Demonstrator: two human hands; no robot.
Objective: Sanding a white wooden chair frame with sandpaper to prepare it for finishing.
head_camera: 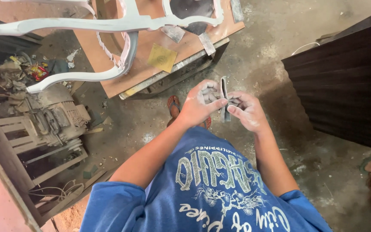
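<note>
Head view, looking straight down. Both hands raised in front of the blue printed T-shirt (202,189), over the dusty concrete floor (280,56). Left hand (199,104) and right hand (246,111) both coated in pale dust, meeting on a folded strip of grey sandpaper (224,101). Strip held upright and edge-on between them, its top end poking above the fingers. Left grip clenched on the sandpaper, thumb lying across the near side, fingers curled behind. Right grip pinching the same strip from the other side, fingertips touching it; further folds of grey paper bunched between the two palms. Forearms bare, coming up from the shirt sleeves.

Below the hands, a foot in a red flip-flop (173,104) on the floor, partly hidden by the left wrist.

Ahead, a brown board worktop (151,68) set at an angle. On it, a white-primed carved chair frame (117,38) lying over the board, one curved leg reaching out past the edge to the left. A yellow sandpaper sheet (162,57) flat on the board just beside the frame; grey sandpaper scraps (173,33) near the top edge.

Left, a dusty electric motor (56,118) on a slatted wooden stand (20,133), loose wires below. Right, a dark corrugated sheet (348,86), well apart from the hands.
</note>
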